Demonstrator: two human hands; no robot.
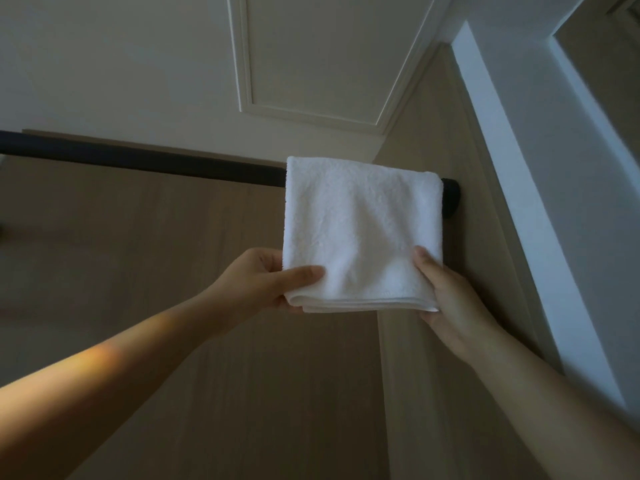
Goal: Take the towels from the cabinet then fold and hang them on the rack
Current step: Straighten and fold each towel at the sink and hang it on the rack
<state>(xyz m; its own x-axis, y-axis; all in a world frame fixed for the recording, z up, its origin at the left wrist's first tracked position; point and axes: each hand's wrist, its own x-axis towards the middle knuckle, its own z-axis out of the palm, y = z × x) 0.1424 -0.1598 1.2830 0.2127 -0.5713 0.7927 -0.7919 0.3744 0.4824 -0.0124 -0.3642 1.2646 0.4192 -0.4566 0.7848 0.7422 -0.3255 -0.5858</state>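
A folded white towel (pixel 360 230) hangs over the right end of a black rack bar (pixel 138 157) that runs across a beige wall. My left hand (pixel 266 278) pinches the towel's lower left corner, thumb on the front. At the lower right corner my right hand (pixel 450 299) holds the towel, thumb on the front and fingers behind it. The towel's bottom edge shows several stacked layers.
The bar's right end (pixel 452 199) meets a wooden side panel (pixel 433 116). A white panelled ceiling (pixel 311 64) is overhead, and a white wall edge (pixel 519 168) runs down the right. The bar's left stretch is bare.
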